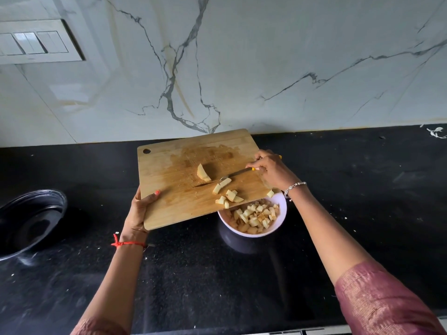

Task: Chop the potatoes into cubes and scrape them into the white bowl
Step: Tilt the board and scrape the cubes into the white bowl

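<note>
My left hand (139, 209) grips the near left corner of the wooden cutting board (174, 170), which is lifted and tilted over the white bowl (280, 213). My right hand (271, 170) holds a yellow-handled knife (235, 174) with its blade flat against the board. Several potato cubes (228, 195) lie near the board's lower edge just above the bowl. One larger potato piece (202, 173) sits mid-board. The bowl holds many potato cubes (256, 217), and its far rim is hidden under the board.
A black pan or dish (29, 218) sits on the dark countertop (193, 274) at the left. A marble backsplash (242, 68) rises behind the counter, with a switch panel (36, 42) at the upper left.
</note>
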